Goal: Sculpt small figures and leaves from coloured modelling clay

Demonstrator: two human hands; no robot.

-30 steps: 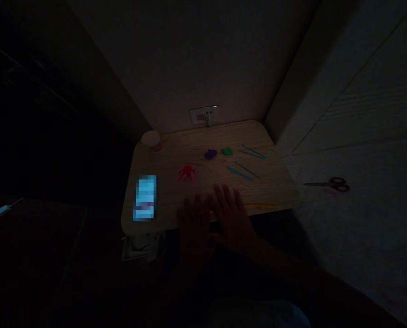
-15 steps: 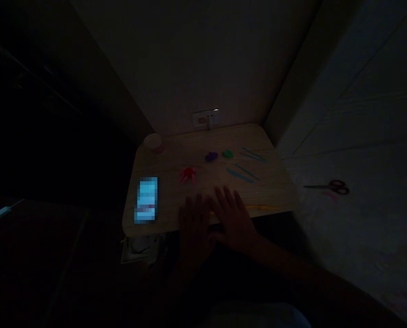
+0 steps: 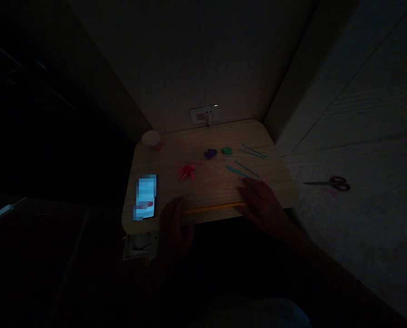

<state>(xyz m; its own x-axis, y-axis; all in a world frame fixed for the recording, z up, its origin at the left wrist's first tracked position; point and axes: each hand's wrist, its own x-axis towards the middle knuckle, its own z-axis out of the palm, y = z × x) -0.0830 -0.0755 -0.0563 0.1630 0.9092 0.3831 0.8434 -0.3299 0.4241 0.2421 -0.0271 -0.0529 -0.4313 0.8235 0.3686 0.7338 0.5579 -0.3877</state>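
Phone, screen lit, lies at the left of the table, with a paper cup behind it at the back corner. Right of the phone, the left hand bends over the front edge, its fingers curled at the left end of a long orange strip; it is too dark to tell whether they pinch it. The strip runs along the front edge between both hands, nearer the person than the red figure, the purple lump and the green lump. At its right end is the right hand, palm down, fingers slightly parted; whether they grip the strip, I cannot tell. Thin blue tools lie just beyond this hand. Scissors rest farther right, off the table.
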